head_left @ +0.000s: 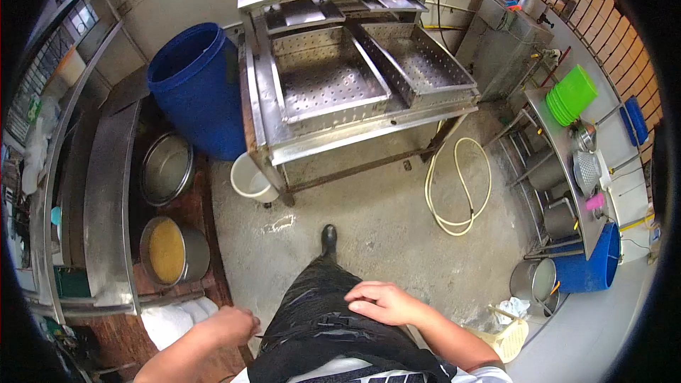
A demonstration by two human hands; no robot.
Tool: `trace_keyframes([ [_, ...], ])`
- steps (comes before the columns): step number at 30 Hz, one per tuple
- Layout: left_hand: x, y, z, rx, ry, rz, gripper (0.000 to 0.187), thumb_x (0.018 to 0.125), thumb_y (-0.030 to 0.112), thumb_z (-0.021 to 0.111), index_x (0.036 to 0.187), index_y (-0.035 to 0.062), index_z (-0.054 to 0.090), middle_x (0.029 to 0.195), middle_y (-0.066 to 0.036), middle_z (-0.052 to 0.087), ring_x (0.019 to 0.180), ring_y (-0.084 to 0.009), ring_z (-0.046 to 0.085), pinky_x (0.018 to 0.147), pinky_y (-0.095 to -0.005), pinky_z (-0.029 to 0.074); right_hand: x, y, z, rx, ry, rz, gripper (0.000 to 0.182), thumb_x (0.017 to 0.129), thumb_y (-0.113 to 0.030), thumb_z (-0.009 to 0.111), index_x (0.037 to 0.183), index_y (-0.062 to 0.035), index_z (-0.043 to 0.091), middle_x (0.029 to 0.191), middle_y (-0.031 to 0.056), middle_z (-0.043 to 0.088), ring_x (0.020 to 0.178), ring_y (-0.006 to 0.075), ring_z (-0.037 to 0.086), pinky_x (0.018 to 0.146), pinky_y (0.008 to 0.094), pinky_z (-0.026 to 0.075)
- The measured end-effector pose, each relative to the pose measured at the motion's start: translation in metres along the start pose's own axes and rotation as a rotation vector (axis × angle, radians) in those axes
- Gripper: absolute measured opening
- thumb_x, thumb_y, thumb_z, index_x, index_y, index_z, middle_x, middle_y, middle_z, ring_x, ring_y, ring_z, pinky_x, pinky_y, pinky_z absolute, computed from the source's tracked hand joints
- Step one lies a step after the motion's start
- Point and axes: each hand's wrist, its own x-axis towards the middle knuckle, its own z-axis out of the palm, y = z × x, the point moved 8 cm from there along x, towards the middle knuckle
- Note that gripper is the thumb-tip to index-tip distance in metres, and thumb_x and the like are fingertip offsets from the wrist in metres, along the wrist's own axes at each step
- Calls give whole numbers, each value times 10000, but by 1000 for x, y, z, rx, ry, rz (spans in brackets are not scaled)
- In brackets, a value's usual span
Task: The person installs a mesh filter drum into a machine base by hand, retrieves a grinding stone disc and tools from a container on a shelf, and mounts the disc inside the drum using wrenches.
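Observation:
My left hand (230,326) is at the lower left, beside the edge of a shiny black apron (319,308). Its fingers are curled together; a thin dark line, possibly an apron tie, runs from near them, and what they hold is hidden. Over the front of the apron is my right hand (386,303), fingers loosely stretched, holding nothing. One black boot (328,241) shows ahead on the floor. Close to my left hand lies a white plastic bag or cloth (174,320).
Ahead stands a metal press table (340,138) with two perforated metal boxes (319,71). Left are a blue barrel (198,99), a white bucket (253,179) and a pot of yellowish grains (167,252). Right are a coiled hose (429,195), a shelf (589,230) and a yellowish stool (507,340).

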Motion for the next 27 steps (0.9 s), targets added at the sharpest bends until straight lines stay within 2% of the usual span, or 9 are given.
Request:
trace_keyframes([
  [2,7,-33,-33,502,121,-284,396,1021,423,644,1150,62,744,1108,-236,743,1100,-444,698,940,-541,552,35,5,-5,-96,82,-38,310,1031,-281,716,1222,-38,728,1123,143,734,1029,249,724,937,363,573],
  [5,109,3,-132,276,178,-184,434,1017,435,640,1214,61,737,1129,-221,727,1124,-386,695,987,-480,543,69,54,-129,48,344,164,349,1030,-279,716,1252,-10,695,1132,76,722,999,189,700,898,363,576],
  [8,190,29,-238,-8,608,107,411,1040,398,642,1180,16,702,1033,-203,746,1021,-367,730,907,-448,582,123,115,-259,117,683,236,562,1030,-340,723,1449,-12,542,1209,77,669,1020,180,686,848,336,574],
  [11,274,47,-306,-565,736,254,367,1075,395,617,1142,37,655,996,-136,723,908,-277,730,817,-416,606,164,155,-410,343,1054,347,807,997,-436,745,1546,33,383,1317,144,614,978,208,676,777,344,571],
  [13,308,60,-344,-1445,620,144,346,1106,417,573,1160,76,594,1006,-82,672,828,-201,688,747,-397,610,187,173,-493,532,1186,343,863,972,-472,763,1558,15,359,1333,150,591,989,226,673,776,376,574],
  [15,336,66,-374,-1548,552,176,339,1110,425,565,1188,95,559,1046,-89,654,796,-213,674,709,-412,610,216,156,-544,540,1362,404,771,974,-407,753,1507,11,385,1267,156,608,928,231,681,719,389,583],
  [16,345,69,-388,-1528,543,143,340,1109,426,568,1182,94,563,1046,-88,656,801,-208,676,711,-405,609,215,153,-561,551,1539,480,681,977,-342,744,1457,8,410,1201,163,625,867,236,690,663,401,593],
  [20,369,73,-414,-1456,483,71,377,1084,443,613,1169,77,578,1040,-67,660,817,-175,650,716,-363,582,244,218,-601,412,1470,349,423,911,-81,623,1276,-29,416,999,186,642,597,263,654,424,387,552],
  [27,411,128,-426,-1021,199,159,343,1097,355,609,1131,22,683,1028,-58,701,874,-170,664,807,-344,561,241,227,-549,337,1516,274,496,969,-43,635,1368,-19,341,1175,205,633,838,300,716,559,421,622],
])
